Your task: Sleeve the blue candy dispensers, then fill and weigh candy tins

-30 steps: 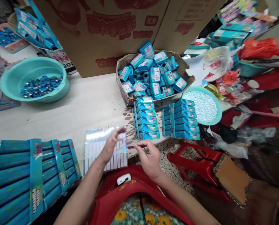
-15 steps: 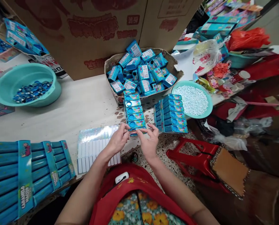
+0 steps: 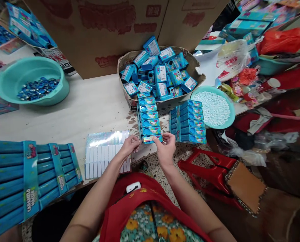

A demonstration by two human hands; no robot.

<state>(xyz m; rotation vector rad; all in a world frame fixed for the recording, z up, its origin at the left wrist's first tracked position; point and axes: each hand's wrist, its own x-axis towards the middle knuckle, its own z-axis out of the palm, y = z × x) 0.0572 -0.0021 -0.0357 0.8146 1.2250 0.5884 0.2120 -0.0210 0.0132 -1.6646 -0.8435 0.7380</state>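
Observation:
A row of blue candy tins (image 3: 150, 122) with round recesses on their lids stands at the table's near edge. My right hand (image 3: 165, 151) grips the right end of the nearest tin (image 3: 147, 138), its thumb lying on the lid and its fingers curled by the end. A narrow pinkish strip shows on that lid. By the tin's left end, my left hand (image 3: 130, 147) is closed in a pinch; anything between its fingertips is too small to make out. To its left lies a shiny sheet of white label strips (image 3: 99, 139).
A torn carton (image 3: 125, 92) of blue tins stands behind the row. Another banded row (image 3: 192, 122) and a basin of white candies (image 3: 232, 117) are on the right. At left are a basin of blue caps (image 3: 61, 95) and long banded packs (image 3: 30, 178). A red stool (image 3: 207, 168) stands below.
The strip stretched between my fingers has come down onto the nearest tin's lid. My left hand has moved off the tin's left end; my right thumb rests on the lid. The view has shifted slightly.

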